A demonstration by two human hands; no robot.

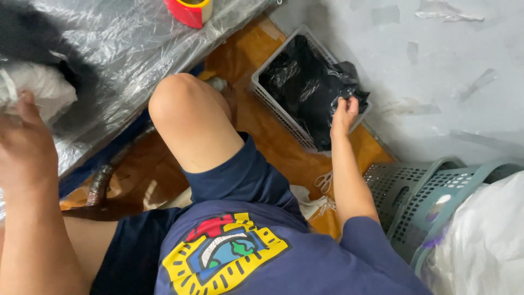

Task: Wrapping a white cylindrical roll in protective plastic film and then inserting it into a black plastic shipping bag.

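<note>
Right hand (344, 112) reaches down and away from the body, grip pinching the rim of a black plastic bag (305, 82). Fingers curl over the bag's near-right edge, thumb side toward the body. The bag lines a grey slatted basket (273, 106) on the floor. Basket and bag have their long axis running diagonally, from near the knee (174, 104) up and away toward the grey wall (436, 65). The hand holds the corner nearest the wall side, so the bulk of the bag lies to the left of the grip and beyond it.

Left hand (24, 142) is far off on the other side, up on the counter (125, 60), which is wrapped in clear plastic film. It presses against a white bundle (38, 90). The view is blurred, so I can't tell whether that grip is closed around the bundle or just resting on it. The right hand is clearly the nearer one to the bag, with the bent knee between the two hands.

Outward: a pair of scissors (323, 180) lies on the brown floor just beside the right forearm. A grey-green laundry basket (420, 202) with a white bag (486, 240) in it stands to the right. A red tape roll (188, 11) sits at the far end of the counter.
</note>
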